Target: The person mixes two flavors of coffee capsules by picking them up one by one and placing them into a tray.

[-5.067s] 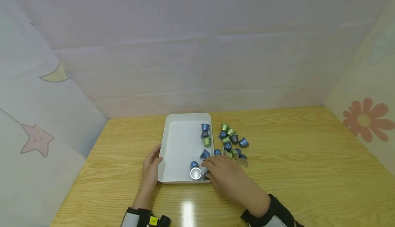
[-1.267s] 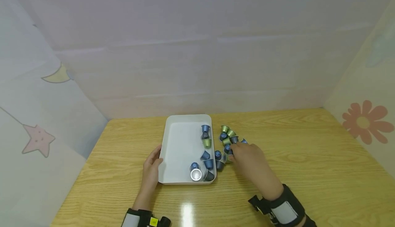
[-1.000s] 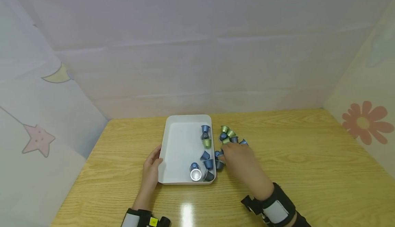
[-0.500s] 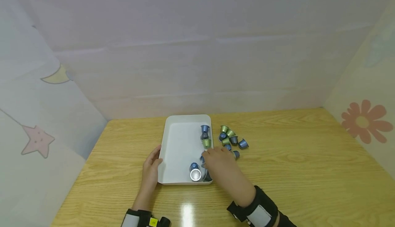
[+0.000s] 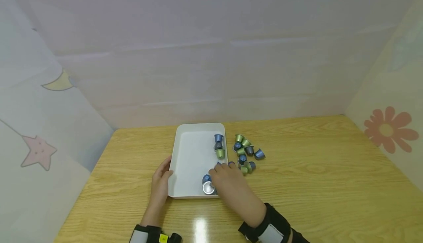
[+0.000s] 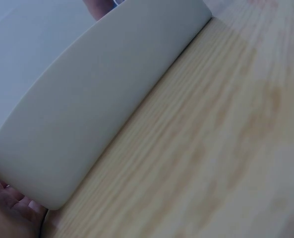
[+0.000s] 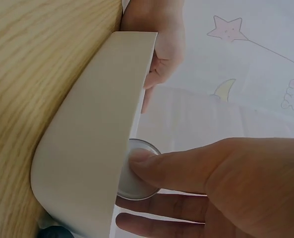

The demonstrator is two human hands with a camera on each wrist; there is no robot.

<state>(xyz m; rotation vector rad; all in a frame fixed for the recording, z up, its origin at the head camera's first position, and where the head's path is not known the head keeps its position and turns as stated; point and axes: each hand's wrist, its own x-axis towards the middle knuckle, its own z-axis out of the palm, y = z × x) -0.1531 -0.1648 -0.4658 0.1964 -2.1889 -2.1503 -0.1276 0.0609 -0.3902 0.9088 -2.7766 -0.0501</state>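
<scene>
My left hand (image 5: pixel 160 184) grips the left side of a white tray (image 5: pixel 191 147), thumb at the rim and fingers along the outer wall. Over the tray's near right corner is my right hand (image 5: pixel 229 184). In the right wrist view its thumb lies on the silver lid of a coffee capsule (image 7: pixel 130 187), fingers on the far side, pinching it. A blue capsule (image 5: pixel 206 178) touches that one. Blue, dark and green capsules (image 5: pixel 220 153) form a short row along the tray's right wall. My right hand hides the other capsules in that corner.
A loose cluster of green, blue and dark capsules (image 5: pixel 249 150) lies on the wooden table (image 5: pixel 314 169) just right of the tray. One blue capsule (image 5: pixel 259 154) sits at its right edge. A pale wall (image 5: pixel 172 63) stands behind the table.
My right hand has moved left from the cluster into the tray and on to its near corner. Fewer capsules show at the cluster's near side. My left hand stays on the tray.
</scene>
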